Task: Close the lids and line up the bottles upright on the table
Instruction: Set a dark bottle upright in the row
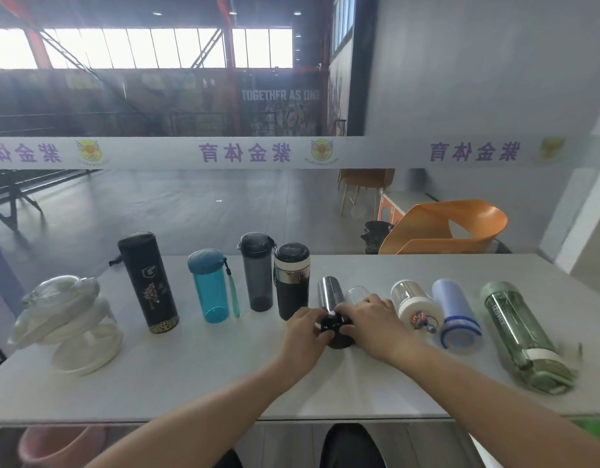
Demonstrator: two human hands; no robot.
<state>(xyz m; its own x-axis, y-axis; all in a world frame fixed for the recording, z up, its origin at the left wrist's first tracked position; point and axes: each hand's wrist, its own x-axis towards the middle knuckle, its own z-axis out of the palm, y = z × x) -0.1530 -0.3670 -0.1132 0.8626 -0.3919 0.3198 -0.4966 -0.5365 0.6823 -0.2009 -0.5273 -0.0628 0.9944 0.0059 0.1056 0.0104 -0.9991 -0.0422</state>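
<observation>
A pale grey table [197, 383] fills the foreground, its far edge against a glass partition crossed by a white banner with purple characters [244, 153]. Beyond lies a large hall with a grey floor [177, 204], red steel beams [229, 45] and a bright band of high windows [140, 49]. A moulded orange chair [453, 228] stands past the table's far right corner, beside a plain grey wall [477, 79].

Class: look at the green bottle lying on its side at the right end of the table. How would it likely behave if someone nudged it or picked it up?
The green bottle is a cylinder lying on its side, so a sideways nudge would probably roll it. Its clear walls look empty, so it is likely light. The smooth surface may be somewhat slippery.
</observation>
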